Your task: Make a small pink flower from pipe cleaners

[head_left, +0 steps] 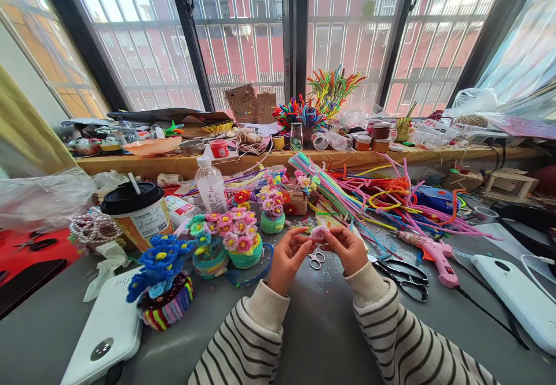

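Pink piece (pixel 320 233), small and fuzzy, up between the two hands, clear of the grey table (pixel 321 338) and just beyond the small scissors (pixel 317 259). Right hand (pixel 348 250): thumb and forefinger together, pinching the piece at its right side. Left hand (pixel 289 257): thumb and fingers curved in at the left edge; contact likely, but cannot tell whether they close on it or only steady it. Exact form of the piece too small to read; looks like chenille, much like the petals on the pink flowers (pixel 238 228) standing potted to the left. Handling, by judgement: very light, no weight to fight; pile soft and giving, with probably a thin wire inside, so it should bend readily and keep the bend. Not slippery; the fuzz ought to grip skin. Unlikely to break, but a hard squeeze could flatten the pile or skew its shape. Best hold: fingertips only, low on the rim or at the underside, leaving the face free; a second light pinch opposite to stop it turning. Near about: black scissors (pixel 403 278) and pink glue gun (pixel 438 257) to the right, loose chenille stems (pixel 324 185) beyond the hands, flecks of fluff or glitter on the tabletop.
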A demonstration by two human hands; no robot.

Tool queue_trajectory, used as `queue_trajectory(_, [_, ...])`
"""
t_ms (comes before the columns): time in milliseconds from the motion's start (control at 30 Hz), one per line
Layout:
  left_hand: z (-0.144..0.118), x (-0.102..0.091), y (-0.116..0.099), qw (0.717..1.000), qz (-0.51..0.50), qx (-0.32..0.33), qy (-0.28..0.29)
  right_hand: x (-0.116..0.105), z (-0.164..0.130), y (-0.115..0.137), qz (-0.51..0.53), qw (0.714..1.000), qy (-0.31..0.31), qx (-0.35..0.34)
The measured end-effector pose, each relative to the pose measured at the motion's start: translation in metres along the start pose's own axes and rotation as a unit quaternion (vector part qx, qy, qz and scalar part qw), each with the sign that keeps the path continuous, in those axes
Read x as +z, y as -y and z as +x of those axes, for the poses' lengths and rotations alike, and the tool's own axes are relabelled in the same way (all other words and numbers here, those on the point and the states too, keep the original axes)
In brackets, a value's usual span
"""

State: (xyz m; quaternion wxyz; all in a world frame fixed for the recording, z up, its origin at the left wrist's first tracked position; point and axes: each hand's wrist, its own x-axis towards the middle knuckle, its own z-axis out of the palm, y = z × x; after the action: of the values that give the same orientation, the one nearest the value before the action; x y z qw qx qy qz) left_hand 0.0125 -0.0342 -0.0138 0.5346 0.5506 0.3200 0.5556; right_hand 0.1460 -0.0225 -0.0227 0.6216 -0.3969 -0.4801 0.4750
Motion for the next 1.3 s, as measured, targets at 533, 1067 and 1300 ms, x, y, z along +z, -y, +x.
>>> queue_trajectory(533, [0.004, -0.004, 0.011, 0.994, -0.029, -0.091, -0.048, 0.001, -0.004, -0.008, -0.295, 0.944, 0.04, -0.14])
queue_trajectory(1067, [-0.001, 0.006, 0.02, 0.955, 0.265, 0.085, -0.098, 0.002, -0.007, -0.02, -0.499, 0.814, -0.023, -0.298])
queue_trajectory(1300, [0.002, 0.002, 0.017, 0.983, 0.17, 0.036, -0.057, 0.0, -0.001, -0.02, -0.38, 0.885, 0.011, -0.269])
